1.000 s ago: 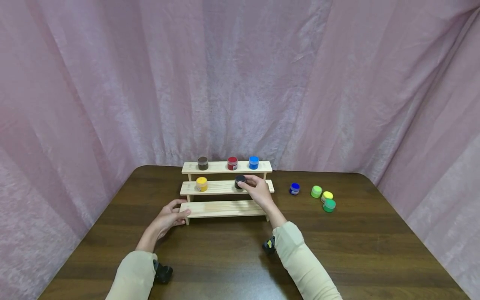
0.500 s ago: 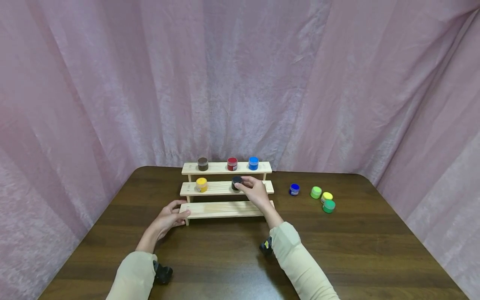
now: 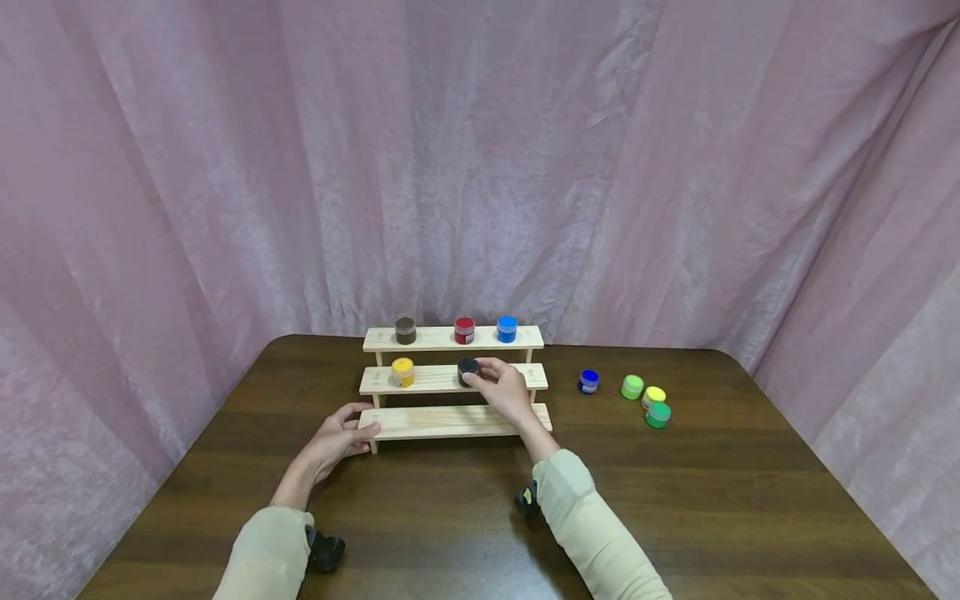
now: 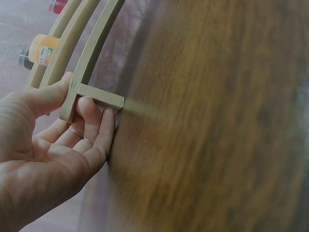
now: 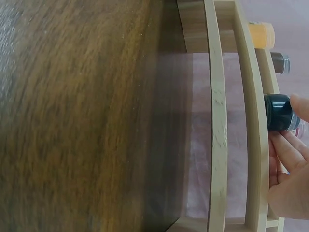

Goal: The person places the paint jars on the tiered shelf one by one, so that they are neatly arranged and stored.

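A three-step wooden rack (image 3: pixel 450 422) stands on the table. My left hand (image 3: pixel 335 442) grips the left end of its lowest shelf, thumb on top and fingers beneath, as the left wrist view shows. On the middle shelf, my right hand (image 3: pixel 507 393) pinches a black paint jar (image 3: pixel 467 372) between thumb and fingers; the jar stands upright at the shelf's surface. To its left on that shelf is a yellow-orange paint jar (image 3: pixel 402 372). The top shelf bears a brown jar (image 3: pixel 406 331), a red jar (image 3: pixel 464 330) and a blue jar (image 3: pixel 507 329).
Right of the rack, a dark blue jar (image 3: pixel 588 382), a light green jar (image 3: pixel 632 387), a yellow jar (image 3: pixel 653 397) and a green jar (image 3: pixel 657 415) stand on the brown wooden table (image 3: pixel 735 483). A pink curtain (image 3: pixel 480 167) hangs behind the table.
My right hand has moved the black paint jar a little to the left along the middle shelf. The left hand has kept its grip on the rack.
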Motion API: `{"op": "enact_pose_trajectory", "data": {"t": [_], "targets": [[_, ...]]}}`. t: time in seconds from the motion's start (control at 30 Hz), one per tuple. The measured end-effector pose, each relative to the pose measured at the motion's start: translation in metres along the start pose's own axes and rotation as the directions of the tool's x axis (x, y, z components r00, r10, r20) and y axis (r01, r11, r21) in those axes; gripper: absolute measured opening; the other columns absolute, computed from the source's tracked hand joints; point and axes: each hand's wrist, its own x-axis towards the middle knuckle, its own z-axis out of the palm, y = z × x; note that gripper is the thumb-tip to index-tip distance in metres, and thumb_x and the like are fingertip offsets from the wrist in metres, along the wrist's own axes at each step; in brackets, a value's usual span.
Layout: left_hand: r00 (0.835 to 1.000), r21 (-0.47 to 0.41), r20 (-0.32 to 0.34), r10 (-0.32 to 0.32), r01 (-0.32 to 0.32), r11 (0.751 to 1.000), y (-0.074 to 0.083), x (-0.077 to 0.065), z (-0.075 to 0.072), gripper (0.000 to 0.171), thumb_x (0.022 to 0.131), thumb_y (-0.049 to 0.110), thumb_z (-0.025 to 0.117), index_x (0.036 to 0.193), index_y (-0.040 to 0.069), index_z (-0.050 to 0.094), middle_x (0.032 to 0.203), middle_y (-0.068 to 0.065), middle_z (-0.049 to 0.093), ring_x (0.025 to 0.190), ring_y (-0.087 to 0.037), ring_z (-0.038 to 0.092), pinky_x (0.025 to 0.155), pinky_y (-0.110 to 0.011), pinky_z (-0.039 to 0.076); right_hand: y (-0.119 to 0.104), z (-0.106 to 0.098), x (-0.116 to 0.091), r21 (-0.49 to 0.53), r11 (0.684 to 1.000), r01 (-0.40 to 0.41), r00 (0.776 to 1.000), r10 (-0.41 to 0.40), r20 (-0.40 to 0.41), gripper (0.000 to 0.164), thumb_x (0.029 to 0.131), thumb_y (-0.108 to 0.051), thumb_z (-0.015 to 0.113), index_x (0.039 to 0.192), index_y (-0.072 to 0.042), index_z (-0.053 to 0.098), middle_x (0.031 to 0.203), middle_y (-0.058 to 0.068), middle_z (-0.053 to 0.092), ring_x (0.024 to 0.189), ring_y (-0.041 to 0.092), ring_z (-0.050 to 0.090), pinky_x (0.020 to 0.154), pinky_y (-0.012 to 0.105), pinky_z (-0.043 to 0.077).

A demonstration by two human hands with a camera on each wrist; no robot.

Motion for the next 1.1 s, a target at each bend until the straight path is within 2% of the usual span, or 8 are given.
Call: {"op": "enact_pose_trajectory", "data": {"t": [0.33,0.8,0.9,1.1], "targets": [[1.000,-0.002,-0.003,0.011,-0.011,1.000,-0.002,-0.001,0.001,0.057,0.096,0.014,0.061,0.144,0.000,0.033,0.087,0.002,0.062,0.070,-0.006,0.055,0.068,-0.020,0.051,0.001,0.003,-0.001,-0.005,1.000,0.014,1.000,-0.014,0.018,0.039,0.089,-0.022,0.071,0.122,-0.003,0.064,0.120,0.018,0.068,0.114,0.031,0.066,0.095,0.041,0.053],[1.000,-0.001,-0.007,0.016,-0.016,1.000,-0.001,-0.001,0.000,0.056,0.096,0.013,0.060,0.143,-0.001,0.033,0.088,0.003,0.062,0.069,-0.005,0.055,0.069,-0.020,0.051,0.002,0.000,-0.002,-0.095,0.992,0.087,0.994,-0.079,0.081,0.048,0.092,-0.018,0.066,0.135,-0.001,0.054,0.131,0.021,0.062,0.125,0.034,0.057,0.105,0.048,0.044],[1.000,-0.002,-0.002,0.016,-0.016,1.000,-0.001,-0.001,0.000,0.056,0.097,0.013,0.060,0.144,-0.001,0.033,0.087,0.003,0.062,0.070,-0.005,0.055,0.069,-0.020,0.051,0.003,-0.002,-0.003,-0.100,0.992,0.079,0.994,-0.072,0.079,0.051,0.092,-0.017,0.067,0.137,-0.002,0.051,0.134,0.020,0.059,0.127,0.033,0.055,0.107,0.048,0.043],[1.000,0.001,0.001,0.014,-0.014,1.000,0.000,-0.002,0.000,0.057,0.096,0.014,0.061,0.144,-0.001,0.033,0.086,0.002,0.062,0.068,-0.006,0.055,0.069,-0.020,0.051,0.004,-0.009,-0.002,-0.055,0.997,0.060,0.997,-0.057,0.041,0.044,0.090,-0.013,0.067,0.131,-0.001,0.056,0.129,0.018,0.063,0.119,0.033,0.060,0.102,0.046,0.046]]}}
